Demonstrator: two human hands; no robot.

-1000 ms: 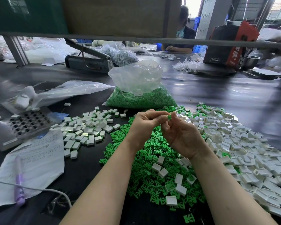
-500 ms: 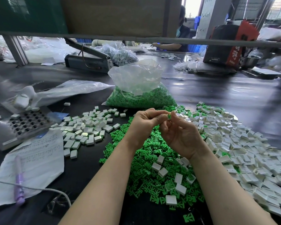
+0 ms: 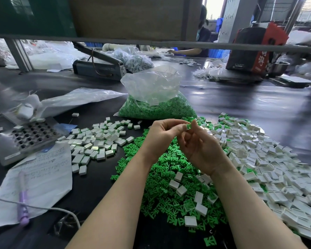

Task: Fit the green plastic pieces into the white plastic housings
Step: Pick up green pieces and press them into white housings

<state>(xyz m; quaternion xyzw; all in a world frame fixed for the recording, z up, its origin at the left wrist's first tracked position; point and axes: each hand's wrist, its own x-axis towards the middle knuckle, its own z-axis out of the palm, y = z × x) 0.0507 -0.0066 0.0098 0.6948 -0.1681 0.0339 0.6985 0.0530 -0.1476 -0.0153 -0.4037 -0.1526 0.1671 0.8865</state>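
My left hand (image 3: 162,135) and my right hand (image 3: 201,150) meet above a heap of loose green pieces (image 3: 169,186). Between their fingertips sits one small green piece (image 3: 188,126), pinched from both sides. Whether a white housing is with it I cannot tell, since the fingers cover that spot. A broad pile of white housings (image 3: 269,159) spreads to the right. On the left lies a smaller group of white housings with green showing (image 3: 95,141). A few white housings lie on top of the green heap.
An open clear bag of green pieces (image 3: 156,105) stands just behind my hands. At left are a metal block with holes (image 3: 25,137), a written paper (image 3: 39,177), a purple pen (image 3: 22,203) and a cable. Another person works at the far side.
Both hands have stayed together in the same place over the green heap. The fingers shifted slightly around the green piece.
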